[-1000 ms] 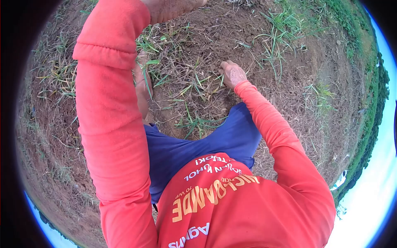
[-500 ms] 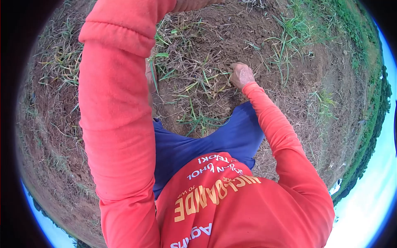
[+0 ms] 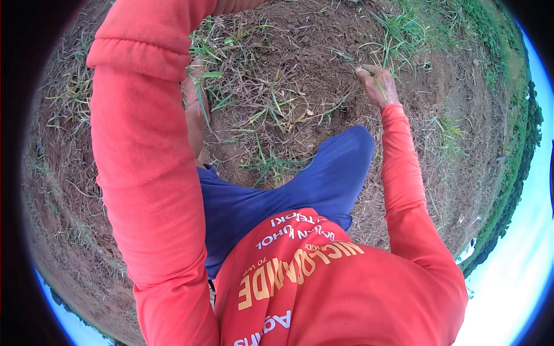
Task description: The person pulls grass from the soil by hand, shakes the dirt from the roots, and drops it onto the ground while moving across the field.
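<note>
My right hand [image 3: 378,85] is at the upper right of centre, low over the soil. Its thumb and fingers are closed in a pinch on some grass [image 3: 379,88], and one green blade lies across the fingers. Thin stems show by the fingertips. At the top left, my left arm [image 3: 147,144] in its red sleeve reaches forward past the frame's upper edge. Only the wrist shows there, so the left hand and anything in it are hidden. Between the arms lies a patch of green and dry grass [image 3: 271,109].
My bare foot [image 3: 195,101] stands left of the grass patch, and my knee in blue cloth [image 3: 352,147] is below the right hand. A green tuft [image 3: 404,29] grows at the upper right. Bare brown soil [image 3: 317,34] lies ahead, with dry straw around.
My right hand has moved right and slightly forward, away from the grass patch, with a green blade now visible in it. My left arm and the view have shifted a little.
</note>
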Motion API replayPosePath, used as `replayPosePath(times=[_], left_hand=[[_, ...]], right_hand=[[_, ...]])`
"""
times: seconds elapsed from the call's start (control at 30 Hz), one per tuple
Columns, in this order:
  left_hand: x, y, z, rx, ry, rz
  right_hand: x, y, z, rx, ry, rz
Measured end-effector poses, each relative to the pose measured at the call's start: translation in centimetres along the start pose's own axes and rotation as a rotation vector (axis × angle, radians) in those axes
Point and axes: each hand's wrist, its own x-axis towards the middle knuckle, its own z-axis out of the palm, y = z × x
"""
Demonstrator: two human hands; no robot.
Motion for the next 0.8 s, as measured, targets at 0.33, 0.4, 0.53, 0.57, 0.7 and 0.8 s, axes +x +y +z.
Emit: replayPosePath(times=[0.33,0.4,0.53,0.57,0.7,0.8], left_hand=[[-0.5,0.7,0.0,0.000,-0.013,0.002],[-0.6,0.6,0.0,0.004,-0.014,0.003],[-0.6,0.7,0.0,0.002,-0.020,0.001],[-0.6,0.7,0.0,0.005,-0.019,0.000],[-1.0,0.5,-0.1,0.002,-0.012,0.000],[-0.9,0.3,-0.1,0.002,-0.013,0.000]], right_hand=[[-4.4,3.1,10.0,-0.622,-0.317,0.235],[-4.1,4.3,11.0,-0.363,-0.304,0.368],[-4.8,4.1,11.7,-0.230,-0.316,0.445],[-4.8,3.6,11.7,-0.294,-0.328,0.409],[-3.2,4.8,9.7,0.186,-0.272,0.593],[-3.6,2.9,7.3,0.266,-0.224,0.572]])
